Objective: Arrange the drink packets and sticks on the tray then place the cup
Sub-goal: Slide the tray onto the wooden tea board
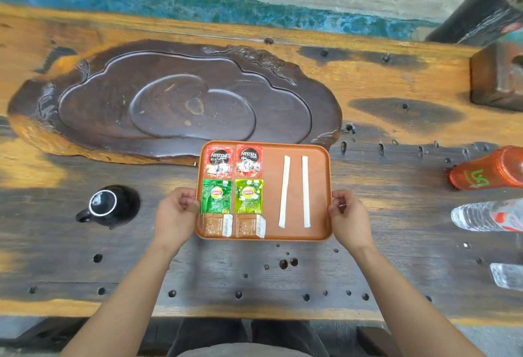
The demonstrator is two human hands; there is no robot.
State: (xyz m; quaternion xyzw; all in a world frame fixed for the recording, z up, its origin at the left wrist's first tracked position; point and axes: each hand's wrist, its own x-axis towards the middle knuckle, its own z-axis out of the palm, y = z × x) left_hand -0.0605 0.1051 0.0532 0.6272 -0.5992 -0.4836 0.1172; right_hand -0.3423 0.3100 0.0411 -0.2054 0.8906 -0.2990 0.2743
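A black cup (109, 206) with a white rim stands on the wooden table (283, 277) at the left, its handle toward the near left, well apart from the tray. Just right of it the left hand (175, 216) grips the left edge of the orange tray (271, 181), fingers curled and pressed together around the rim, thumb on top. On the tray's left half the packets lie in two columns of three: at the far end two red Nescafé packets (218, 161) side by side, in the middle a dark green Lipton packet (216, 196) and a lighter green Lipton packet (249, 196) to its right, and at the near end two brown packets (217, 225) with white ends. On the right half two white sticks (284, 191) lie nearly parallel, running far to near, with a gap between them. The right hand (349, 216) grips the tray's right edge, fingers bent together over the rim. Beyond the tray lies a large dark carved wooden slab (175, 99). At the far right edge of the table an orange bottle (486, 171) lies on its side, with a clear plastic bottle (486, 215) nearer.
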